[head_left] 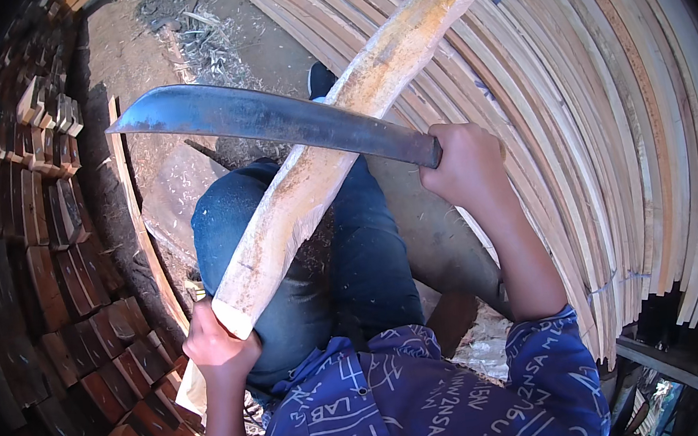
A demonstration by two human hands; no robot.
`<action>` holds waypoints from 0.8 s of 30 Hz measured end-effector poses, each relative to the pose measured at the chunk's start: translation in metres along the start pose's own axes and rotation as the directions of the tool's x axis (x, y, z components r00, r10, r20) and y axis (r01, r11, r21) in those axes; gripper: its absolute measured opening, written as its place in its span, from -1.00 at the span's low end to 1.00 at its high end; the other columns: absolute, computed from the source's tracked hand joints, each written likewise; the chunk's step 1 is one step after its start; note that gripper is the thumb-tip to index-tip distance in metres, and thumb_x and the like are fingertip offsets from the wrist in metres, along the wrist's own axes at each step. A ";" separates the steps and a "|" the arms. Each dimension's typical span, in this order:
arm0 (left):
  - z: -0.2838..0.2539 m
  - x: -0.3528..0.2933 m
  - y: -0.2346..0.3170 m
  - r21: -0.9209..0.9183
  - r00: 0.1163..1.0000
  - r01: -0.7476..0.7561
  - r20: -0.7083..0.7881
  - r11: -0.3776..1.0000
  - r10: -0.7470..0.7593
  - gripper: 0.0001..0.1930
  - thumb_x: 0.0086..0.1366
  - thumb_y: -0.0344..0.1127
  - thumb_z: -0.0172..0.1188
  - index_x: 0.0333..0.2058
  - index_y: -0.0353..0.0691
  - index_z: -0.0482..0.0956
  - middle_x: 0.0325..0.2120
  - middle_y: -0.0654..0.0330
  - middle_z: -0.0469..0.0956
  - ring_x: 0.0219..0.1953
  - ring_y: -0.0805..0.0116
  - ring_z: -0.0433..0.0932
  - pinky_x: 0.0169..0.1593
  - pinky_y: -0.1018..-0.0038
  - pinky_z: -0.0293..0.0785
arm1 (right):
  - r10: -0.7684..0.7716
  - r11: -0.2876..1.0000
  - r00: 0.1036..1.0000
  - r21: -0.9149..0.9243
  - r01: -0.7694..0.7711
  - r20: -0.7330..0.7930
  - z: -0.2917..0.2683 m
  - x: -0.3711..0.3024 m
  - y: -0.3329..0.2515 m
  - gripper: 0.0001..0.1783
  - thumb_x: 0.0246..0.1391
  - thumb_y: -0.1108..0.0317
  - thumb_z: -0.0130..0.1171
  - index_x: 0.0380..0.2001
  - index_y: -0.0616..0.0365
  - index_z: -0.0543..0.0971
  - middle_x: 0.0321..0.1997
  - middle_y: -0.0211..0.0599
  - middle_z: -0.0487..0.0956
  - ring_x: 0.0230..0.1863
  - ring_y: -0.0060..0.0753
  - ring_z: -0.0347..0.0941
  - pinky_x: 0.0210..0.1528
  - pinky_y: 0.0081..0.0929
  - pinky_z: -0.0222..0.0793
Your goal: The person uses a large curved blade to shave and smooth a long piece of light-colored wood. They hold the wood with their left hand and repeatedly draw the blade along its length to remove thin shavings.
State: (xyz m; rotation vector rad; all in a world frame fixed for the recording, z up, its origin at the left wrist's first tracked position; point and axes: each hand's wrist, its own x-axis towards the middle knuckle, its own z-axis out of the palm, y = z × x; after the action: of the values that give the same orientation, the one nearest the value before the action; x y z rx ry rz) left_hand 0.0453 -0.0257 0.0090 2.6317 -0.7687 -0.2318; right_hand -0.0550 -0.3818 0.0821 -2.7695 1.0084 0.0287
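Observation:
A long, roughly hewn piece of pale wood (279, 217) runs slantwise from my lap up to the far right. My left hand (219, 338) is closed round its near end, beside my left knee. Across the upper side of the wood lies or hovers the broad blade of a machete (245, 120); whether it touches I cannot tell. The blade's curved tip points left. My right hand (464, 163) is wrapped round the machete's handle, to the right of the wood. Most of the handle is hidden inside that fist.
Stacked dark wooden blocks (75, 281) line the left side. Long pale wood strips (604, 132), tied in bundles, fill the right. Shavings (212, 45) litter the ground ahead. A thin strip (138, 215) lies left of my knee. My bent legs (368, 241) are beneath the workpiece.

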 end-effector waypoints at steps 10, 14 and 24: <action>0.003 -0.001 -0.002 0.033 0.997 -0.051 -0.055 0.998 0.053 -0.58 -0.13 -0.38 0.28 -0.22 -0.24 0.40 -0.46 -0.01 0.54 -0.42 -0.10 0.60 -0.35 0.14 0.54 | 0.041 0.998 0.999 -0.056 -0.042 -0.027 -0.007 0.008 0.005 -0.84 -0.28 0.36 0.23 -0.60 0.24 0.62 -0.57 0.06 0.58 -0.44 0.10 0.57 -0.29 -0.08 0.48; 0.002 -0.002 -0.013 0.039 0.996 -0.059 -0.068 0.997 0.061 -0.59 -0.11 -0.38 0.28 -0.22 -0.25 0.39 -0.47 -0.01 0.53 -0.42 -0.11 0.59 -0.35 0.12 0.54 | 0.176 0.980 0.969 -0.063 -0.189 -0.173 -0.016 0.024 0.045 -0.79 -0.17 0.33 0.21 -0.58 0.30 0.62 -0.54 0.13 0.58 -0.46 0.14 0.56 -0.33 -0.07 0.45; -0.009 0.005 -0.009 -0.113 0.981 0.034 0.195 0.993 -0.011 -0.53 -0.12 -0.42 0.19 -0.15 -0.28 0.32 -0.40 -0.21 0.54 -0.31 -0.31 0.55 -0.21 0.02 0.50 | 0.183 0.976 0.982 0.126 -0.177 -0.038 -0.009 0.002 0.013 -0.78 -0.15 0.33 0.19 -0.56 0.32 0.61 -0.57 0.18 0.54 -0.47 0.17 0.55 -0.33 -0.07 0.46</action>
State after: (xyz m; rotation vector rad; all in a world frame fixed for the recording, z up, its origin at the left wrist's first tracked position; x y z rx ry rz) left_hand 0.0560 -0.0188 0.0130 2.5343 -0.7629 -0.5308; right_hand -0.0623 -0.3950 0.0886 -2.5729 1.2281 -0.0740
